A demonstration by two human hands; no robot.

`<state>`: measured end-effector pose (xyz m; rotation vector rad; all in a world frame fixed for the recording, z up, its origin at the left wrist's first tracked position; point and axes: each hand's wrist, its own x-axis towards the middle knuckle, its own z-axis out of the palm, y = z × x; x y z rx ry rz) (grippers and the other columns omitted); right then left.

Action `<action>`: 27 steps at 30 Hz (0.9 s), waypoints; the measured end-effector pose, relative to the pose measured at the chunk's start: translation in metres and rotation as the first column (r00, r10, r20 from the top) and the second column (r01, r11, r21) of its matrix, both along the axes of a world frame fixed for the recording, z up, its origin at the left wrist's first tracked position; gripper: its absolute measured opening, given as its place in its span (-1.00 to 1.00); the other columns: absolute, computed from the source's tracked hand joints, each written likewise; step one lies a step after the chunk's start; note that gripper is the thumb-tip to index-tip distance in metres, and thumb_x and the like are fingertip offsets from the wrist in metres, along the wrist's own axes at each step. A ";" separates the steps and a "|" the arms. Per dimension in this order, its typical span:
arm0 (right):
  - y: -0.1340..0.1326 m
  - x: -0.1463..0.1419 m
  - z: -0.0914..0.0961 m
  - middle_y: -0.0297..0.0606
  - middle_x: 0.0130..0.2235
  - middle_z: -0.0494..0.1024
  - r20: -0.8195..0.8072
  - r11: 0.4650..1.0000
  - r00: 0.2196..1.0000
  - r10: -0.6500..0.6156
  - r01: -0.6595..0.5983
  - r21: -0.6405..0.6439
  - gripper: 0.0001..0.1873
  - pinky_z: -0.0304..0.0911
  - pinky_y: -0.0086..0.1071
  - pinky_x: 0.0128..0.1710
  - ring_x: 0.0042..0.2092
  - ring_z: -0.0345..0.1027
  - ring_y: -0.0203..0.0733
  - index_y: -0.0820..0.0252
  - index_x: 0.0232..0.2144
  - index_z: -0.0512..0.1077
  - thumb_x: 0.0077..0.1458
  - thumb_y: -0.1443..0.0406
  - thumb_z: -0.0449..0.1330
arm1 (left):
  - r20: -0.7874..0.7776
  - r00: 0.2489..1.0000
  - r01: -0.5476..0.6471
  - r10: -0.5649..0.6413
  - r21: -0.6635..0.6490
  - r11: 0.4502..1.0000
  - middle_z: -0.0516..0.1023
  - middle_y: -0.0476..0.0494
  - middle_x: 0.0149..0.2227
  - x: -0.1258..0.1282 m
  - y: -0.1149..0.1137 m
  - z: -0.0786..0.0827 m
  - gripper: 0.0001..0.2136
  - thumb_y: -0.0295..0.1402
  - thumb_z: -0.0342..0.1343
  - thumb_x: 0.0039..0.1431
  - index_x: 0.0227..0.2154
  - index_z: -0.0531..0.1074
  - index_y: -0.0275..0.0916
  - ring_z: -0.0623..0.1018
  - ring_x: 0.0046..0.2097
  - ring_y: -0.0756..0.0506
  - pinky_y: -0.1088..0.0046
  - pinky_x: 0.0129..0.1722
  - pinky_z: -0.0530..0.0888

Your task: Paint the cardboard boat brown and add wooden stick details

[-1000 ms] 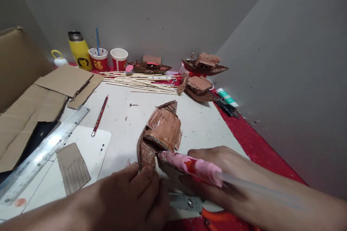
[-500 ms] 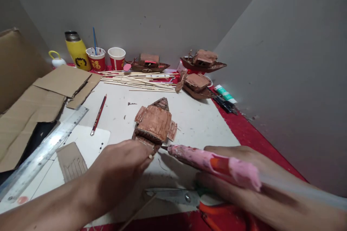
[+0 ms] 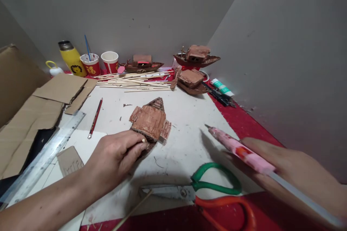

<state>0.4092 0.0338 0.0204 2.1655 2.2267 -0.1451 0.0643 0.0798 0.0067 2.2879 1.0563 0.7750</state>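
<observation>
My left hand (image 3: 116, 155) is closed at the near end of a small brown model boat (image 3: 150, 121) on the white board. Between its thumb and forefinger shows the pale end of a short wooden stick (image 3: 144, 140); the rest of the stick is hidden. The boat has a curved brown roof and a small flap on each side. At the right, my right hand (image 3: 279, 166) is wrapped round a pink glue gun (image 3: 233, 146), a clear glue stick coming out of its back. The gun's tip points away from me, apart from the boat.
Scissors (image 3: 217, 184) with green and orange handles lie in front. On the left are a clear ruler (image 3: 51, 151), cardboard (image 3: 43, 112) and a pencil (image 3: 95, 117). Behind lie thin sticks (image 3: 138, 81), paper cups (image 3: 110, 61), a yellow bottle (image 3: 71, 57) and several brown model boats (image 3: 191, 79).
My right hand has drawn the glue gun back to the right, away from the boat, uncovering the scissors' handles. My left hand stays at the boat's near end. The view has shifted slightly.
</observation>
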 end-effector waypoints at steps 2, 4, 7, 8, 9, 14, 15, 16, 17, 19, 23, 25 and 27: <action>0.009 0.006 -0.005 -0.04 -0.30 0.64 0.045 0.998 0.999 -0.004 0.007 -0.056 -0.66 0.32 -0.22 -0.43 -0.37 0.52 0.08 0.08 -0.32 0.43 0.20 0.09 -0.07 | -0.011 1.000 0.001 0.000 0.018 1.000 0.58 -0.05 -0.39 0.001 0.001 0.001 -0.81 -0.41 -0.02 0.35 -0.31 0.50 -0.24 0.53 -0.39 0.00 0.49 -0.38 0.43; 0.017 0.010 -0.010 -0.01 -0.29 0.63 0.099 0.998 0.995 -0.009 0.014 -0.057 -0.71 0.28 -0.22 -0.45 -0.34 0.53 0.12 0.11 -0.32 0.41 0.18 0.12 -0.05 | -0.031 1.000 0.001 0.000 0.033 0.999 0.58 -0.04 -0.40 0.003 0.002 0.001 -0.80 -0.41 -0.02 0.35 -0.33 0.49 -0.25 0.53 -0.40 0.00 0.50 -0.40 0.42; 0.024 0.013 -0.018 -0.02 -0.26 0.61 0.151 0.998 0.988 -0.018 0.026 -0.054 -0.72 0.24 -0.24 -0.44 -0.29 0.53 0.12 0.12 -0.33 0.37 0.18 0.10 -0.04 | -0.061 0.998 0.018 -0.015 0.053 0.998 0.58 -0.04 -0.41 0.003 0.003 0.000 -0.79 -0.40 -0.03 0.35 -0.33 0.49 -0.25 0.52 -0.41 0.00 0.51 -0.40 0.40; 0.024 0.014 -0.019 -0.03 -0.26 0.61 0.152 0.997 0.988 -0.015 0.026 -0.070 -0.72 0.23 -0.25 -0.43 -0.29 0.52 0.10 0.12 -0.32 0.36 0.18 0.09 -0.04 | -0.072 0.997 0.026 -0.022 0.061 0.998 0.57 -0.05 -0.41 0.003 0.003 0.000 -0.79 -0.40 -0.04 0.35 -0.32 0.49 -0.25 0.52 -0.40 0.00 0.51 -0.40 0.40; 0.025 0.014 -0.020 -0.04 -0.26 0.60 0.149 0.996 0.989 -0.010 0.023 -0.087 -0.71 0.23 -0.25 -0.42 -0.29 0.52 0.09 0.12 -0.31 0.35 0.19 0.09 -0.04 | -0.084 0.996 0.036 -0.030 0.073 0.997 0.58 -0.05 -0.40 0.003 0.004 0.000 -0.79 -0.40 -0.04 0.36 -0.32 0.49 -0.25 0.52 -0.40 0.00 0.51 -0.40 0.40; 0.023 0.017 -0.019 -0.07 -0.34 0.59 0.118 0.993 0.993 0.012 0.002 -0.120 -0.73 0.19 -0.25 -0.41 -0.35 0.49 0.06 0.13 -0.33 0.35 0.18 0.10 -0.02 | -0.093 0.993 0.083 -0.067 0.171 0.982 0.55 -0.05 -0.44 0.003 0.005 -0.003 -0.78 -0.41 -0.05 0.35 -0.36 0.47 -0.24 0.51 -0.42 -0.01 0.50 -0.43 0.39; 0.023 0.018 -0.019 -0.07 -0.35 0.59 0.105 0.993 0.994 0.015 -0.003 -0.120 -0.72 0.18 -0.25 -0.42 -0.36 0.49 0.06 0.13 -0.34 0.35 0.18 0.09 -0.02 | -0.087 0.994 0.087 -0.071 0.188 0.978 0.53 -0.04 -0.46 0.004 0.005 -0.003 -0.78 -0.41 -0.05 0.35 -0.38 0.46 -0.24 0.50 -0.43 -0.01 0.50 -0.43 0.39; 0.023 0.019 -0.019 -0.06 -0.35 0.59 0.087 0.992 0.996 0.020 -0.010 -0.123 -0.71 0.17 -0.25 -0.42 -0.36 0.48 0.06 0.13 -0.34 0.35 0.18 0.07 -0.02 | -0.081 0.994 0.088 -0.073 0.203 0.975 0.52 -0.03 -0.47 0.004 0.005 -0.004 -0.78 -0.42 -0.04 0.34 -0.39 0.46 -0.24 0.50 -0.44 -0.01 0.50 -0.44 0.38; 0.024 0.019 -0.019 -0.05 -0.35 0.59 0.067 0.992 0.997 0.025 -0.016 -0.122 -0.69 0.17 -0.25 -0.41 -0.36 0.48 0.06 0.13 -0.34 0.35 0.19 0.06 -0.02 | -0.080 0.994 0.086 -0.071 0.217 0.972 0.52 -0.03 -0.48 0.005 0.004 -0.004 -0.78 -0.42 -0.04 0.34 -0.40 0.46 -0.24 0.50 -0.44 -0.01 0.50 -0.44 0.39; 0.024 0.020 -0.020 -0.02 -0.33 0.60 0.030 0.992 0.999 0.032 -0.028 -0.120 -0.67 0.17 -0.24 -0.40 -0.36 0.48 0.05 0.13 -0.35 0.36 0.20 0.04 -0.02 | -0.084 0.994 0.083 -0.065 0.233 0.969 0.51 -0.03 -0.49 0.005 0.004 -0.005 -0.77 -0.43 -0.04 0.33 -0.42 0.45 -0.24 0.49 -0.45 -0.01 0.51 -0.45 0.38; 0.026 0.020 -0.020 -0.04 -0.36 0.58 0.003 0.992 1.000 0.024 -0.023 -0.120 -0.62 0.17 -0.25 -0.40 -0.38 0.46 0.03 0.15 -0.34 0.37 0.20 0.00 -0.02 | -0.108 0.993 0.079 -0.053 0.251 0.965 0.52 -0.03 -0.49 0.007 0.005 -0.006 -0.75 -0.43 -0.05 0.33 -0.43 0.45 -0.24 0.49 -0.45 0.00 0.51 -0.45 0.38; 0.026 0.020 -0.020 -0.06 -0.35 0.58 -0.008 0.991 1.000 0.018 -0.019 -0.130 -0.60 0.17 -0.26 -0.40 -0.36 0.46 0.03 0.15 -0.32 0.37 0.20 -0.03 -0.01 | -0.112 0.993 0.071 -0.042 0.266 0.961 0.54 -0.05 -0.47 0.007 0.005 -0.007 -0.75 -0.42 -0.05 0.33 -0.42 0.47 -0.25 0.51 -0.44 -0.01 0.50 -0.44 0.38; 0.025 0.021 -0.019 -0.08 -0.34 0.58 -0.012 0.990 1.000 0.013 -0.015 -0.143 -0.60 0.18 -0.26 -0.39 -0.34 0.46 0.03 0.14 -0.30 0.38 0.19 -0.04 0.00 | -0.118 0.993 0.055 -0.026 0.252 0.966 0.54 -0.05 -0.48 0.007 0.005 -0.008 -0.75 -0.41 -0.05 0.34 -0.41 0.48 -0.25 0.50 -0.45 -0.01 0.50 -0.45 0.38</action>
